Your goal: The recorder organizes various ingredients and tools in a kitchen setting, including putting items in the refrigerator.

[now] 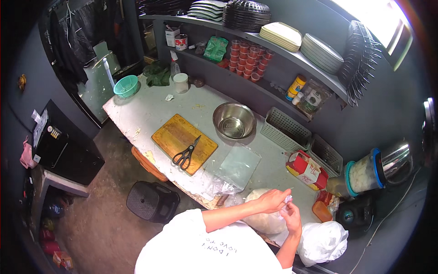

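A large clear plastic bag (pixel 268 222) full of something pale stands at the table's front edge, just before my body. Its gathered top (pixel 286 204) appears pinched between the fingers of my left hand (pixel 273 201) and my right hand (pixel 291 218). My left forearm crosses over the bag and hides part of it. A knotted white plastic bag (pixel 323 241) sits to the right of my right forearm. Flat clear plastic bags (pixel 239 166) lie on the table left of the filled bag. Black-handled scissors (pixel 186 156) rest on a wooden cutting board (pixel 171 133) farther left.
A steel bowl (pixel 234 121), grey perforated baskets (pixel 285 132) and a red box (pixel 306 169) stand along the back. Lidded containers (pixel 362 174) are at right. A shelf (pixel 212 24) with stacked plates overhangs the table (pixel 150 102). A black stool (pixel 150 200) stands on the floor, left.
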Motion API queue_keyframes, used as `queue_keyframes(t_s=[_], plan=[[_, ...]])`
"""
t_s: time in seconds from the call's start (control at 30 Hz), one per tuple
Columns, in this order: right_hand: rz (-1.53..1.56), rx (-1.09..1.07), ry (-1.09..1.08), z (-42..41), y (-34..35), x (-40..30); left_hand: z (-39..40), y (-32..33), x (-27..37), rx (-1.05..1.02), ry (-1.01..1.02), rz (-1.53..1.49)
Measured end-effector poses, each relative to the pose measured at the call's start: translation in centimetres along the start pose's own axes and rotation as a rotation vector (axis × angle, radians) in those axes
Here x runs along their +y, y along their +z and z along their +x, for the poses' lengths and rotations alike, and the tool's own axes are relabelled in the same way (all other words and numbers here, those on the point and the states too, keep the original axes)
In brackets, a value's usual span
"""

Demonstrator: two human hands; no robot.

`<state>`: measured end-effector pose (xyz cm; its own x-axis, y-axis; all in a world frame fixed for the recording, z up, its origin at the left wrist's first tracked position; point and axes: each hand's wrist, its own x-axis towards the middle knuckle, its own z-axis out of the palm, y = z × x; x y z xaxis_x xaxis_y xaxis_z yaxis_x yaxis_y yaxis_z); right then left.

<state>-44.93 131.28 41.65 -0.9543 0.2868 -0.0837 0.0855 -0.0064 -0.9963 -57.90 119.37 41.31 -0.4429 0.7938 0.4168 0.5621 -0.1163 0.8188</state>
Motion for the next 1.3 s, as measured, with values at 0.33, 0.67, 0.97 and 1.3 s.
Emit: queue_keyframes(t_s=[0.33,0.67,0.97,1.3], plan=[[0.21,-0.004,0.011,-0.6,1.5,-2.7,-0.1,0.3,-0.7,-0.025,-0.179,-0.215],[-0.655,0.53,-0.526,0.4,2.1,-0.8,-0.5,1.7,-2.3,0.161,-0.233,-0.242],[0.164,0.936,0.142,-3.8,-4.7,10.2,-1.9,0.2,-11.4,0.234,-0.566,0.209],[-0.36,1.058,-0.108,-4.6,-3.4,5.7,-2.8,-1.2,-5.9,0.211,-0.449,-0.045]])
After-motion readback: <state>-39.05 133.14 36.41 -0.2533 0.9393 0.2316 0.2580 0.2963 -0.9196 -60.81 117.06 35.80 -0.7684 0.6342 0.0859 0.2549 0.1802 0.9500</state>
